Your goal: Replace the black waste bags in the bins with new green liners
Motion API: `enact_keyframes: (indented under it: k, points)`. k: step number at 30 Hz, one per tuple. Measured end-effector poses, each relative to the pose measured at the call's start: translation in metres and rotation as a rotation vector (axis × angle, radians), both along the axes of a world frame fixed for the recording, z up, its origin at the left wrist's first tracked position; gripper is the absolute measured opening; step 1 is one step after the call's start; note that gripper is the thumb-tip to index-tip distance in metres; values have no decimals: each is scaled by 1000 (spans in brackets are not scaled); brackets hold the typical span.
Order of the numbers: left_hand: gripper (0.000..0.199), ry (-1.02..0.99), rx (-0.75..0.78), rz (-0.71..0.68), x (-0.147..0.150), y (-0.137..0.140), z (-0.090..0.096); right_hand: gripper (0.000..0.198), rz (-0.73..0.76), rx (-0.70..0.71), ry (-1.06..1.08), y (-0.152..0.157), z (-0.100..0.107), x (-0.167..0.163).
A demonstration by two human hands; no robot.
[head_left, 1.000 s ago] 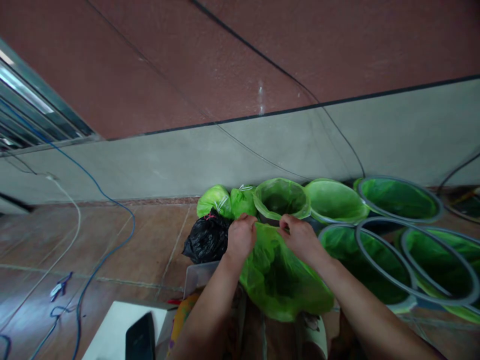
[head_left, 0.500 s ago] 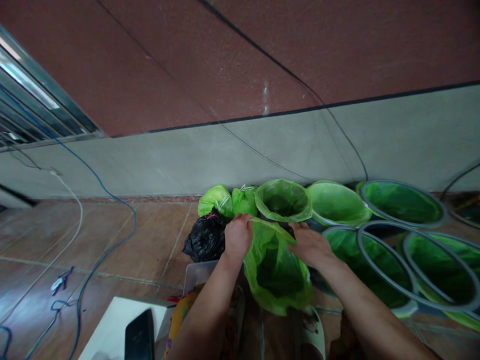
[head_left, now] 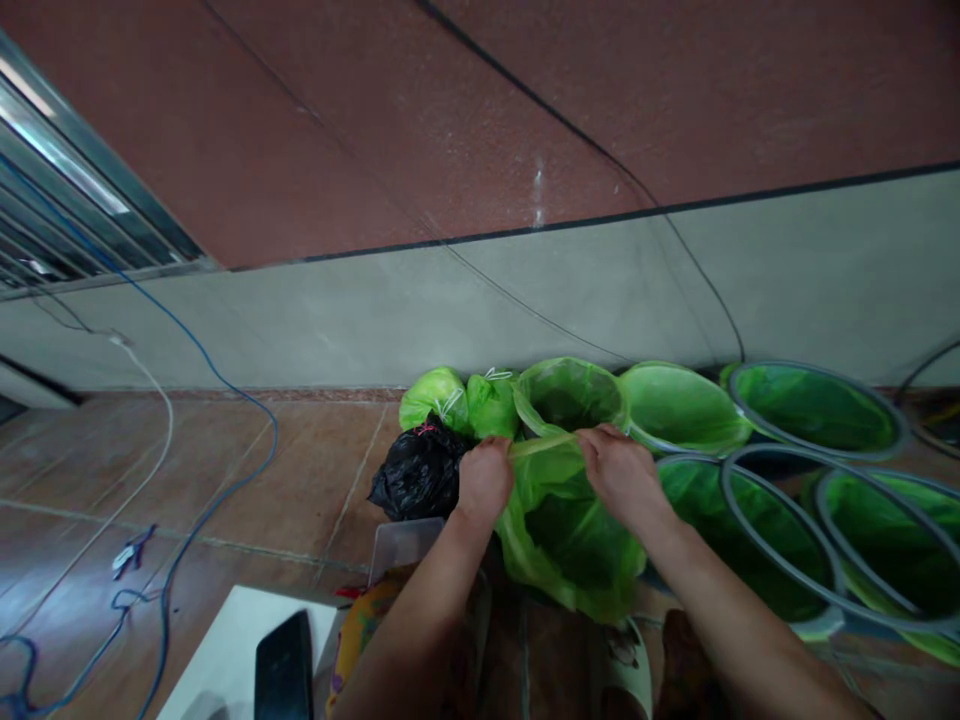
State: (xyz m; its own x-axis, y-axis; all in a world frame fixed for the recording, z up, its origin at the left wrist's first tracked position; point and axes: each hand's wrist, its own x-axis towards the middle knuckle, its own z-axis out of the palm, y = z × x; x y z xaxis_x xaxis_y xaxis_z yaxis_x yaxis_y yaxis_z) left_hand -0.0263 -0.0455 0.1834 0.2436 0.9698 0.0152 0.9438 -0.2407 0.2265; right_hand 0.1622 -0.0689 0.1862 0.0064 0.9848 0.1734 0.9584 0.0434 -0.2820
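Observation:
A green plastic trash bag (head_left: 577,585) hangs with its mouth wide between my feet, its inside dark. My left hand (head_left: 486,482) is closed on the far left part of its rim. Gripping the same rim farther right is my right hand (head_left: 621,472), and the edge runs taut between the two. Whether a bin stands inside this bag, I cannot tell. Just behind it stands a bin lined with a green bag (head_left: 571,395). A knotted black bag (head_left: 420,470) lies left of my left hand.
Tied green bags (head_left: 435,398) rest against the wall. Several green-lined bins with grey rims (head_left: 821,408) crowd the right, one loose ring (head_left: 731,500) leaning over them. A phone (head_left: 283,665) lies on a white box (head_left: 225,640). A blue cable (head_left: 274,440) crosses the floor at left.
My right hand has moved up and closed on the bag's far rim. The rim between my hands is now stretched straight. The view has shifted slightly.

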Motion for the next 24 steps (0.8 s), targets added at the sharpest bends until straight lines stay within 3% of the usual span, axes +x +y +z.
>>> enact_keyframes:
  k: [6, 9, 11, 15, 19, 24]
  points:
    - [30, 55, -11, 132, -21, 10, -4, 34, -195, -284, -138, -5, 1, 37]
    - [31, 50, -8, 149, -24, 10, -4, 30, -191, -379, -107, -7, -4, 46]
    - [31, 2, 10, 132, -21, 10, -4, 25, -149, -328, -69, -8, -7, 39]
    - [33, -129, 31, 48, -9, 5, -5, 55, -1, -86, 10, -5, -8, 7]
    - [33, -209, 35, -6, 1, -1, -2, 31, 147, -48, 6, -1, -5, -16]
    - [30, -134, 0, -11, -4, -1, 1, 34, -52, -95, 12, 1, -1, -3]
